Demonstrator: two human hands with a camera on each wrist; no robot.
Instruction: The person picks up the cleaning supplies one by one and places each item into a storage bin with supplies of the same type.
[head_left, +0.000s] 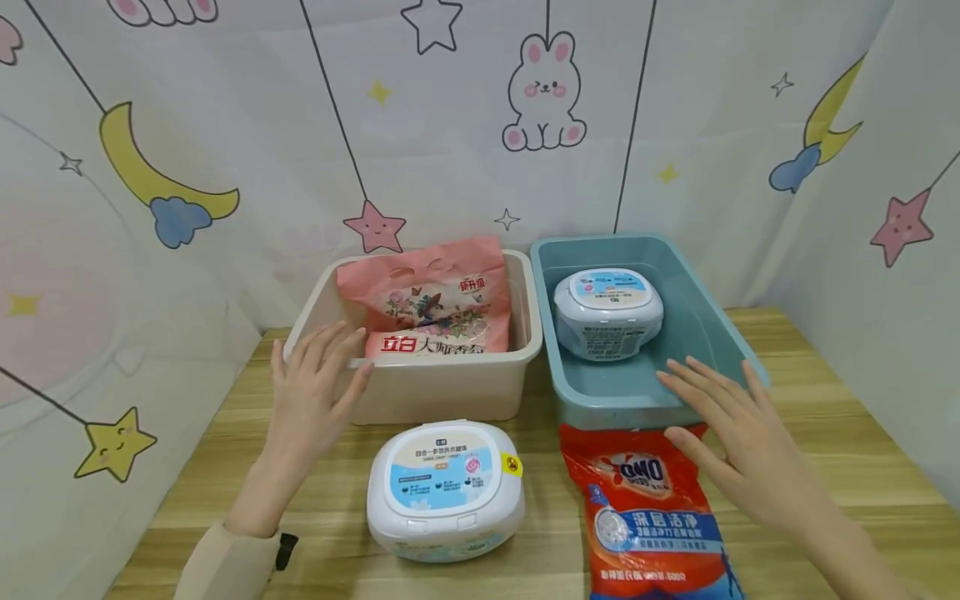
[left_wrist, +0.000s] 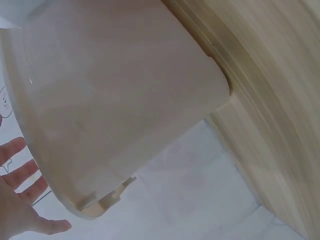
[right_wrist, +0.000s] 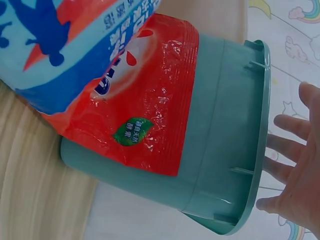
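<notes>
My left hand point(head_left: 311, 396), fingers spread, is by the front left corner of a cream plastic bin point(head_left: 435, 387). In that bin stands a pink laundry detergent bag point(head_left: 420, 275). My right hand point(head_left: 750, 454) has its fingers extended at the front right of a blue-green bin point(head_left: 637, 412), above a red detergent bag point(head_left: 645, 500). Inside the blue-green bin sits a white lidded tub point(head_left: 609, 312). A second white tub point(head_left: 446, 492) with a blue label rests on the table between my hands. Neither hand holds anything. Both wrist views show the hands beside the bin rims.
The wood-grain table point(head_left: 202, 508) carries everything. Behind it hangs a white curtain point(head_left: 450, 125) printed with rabbits, stars and moons, which also runs along both sides. The two bins stand side by side near the back edge.
</notes>
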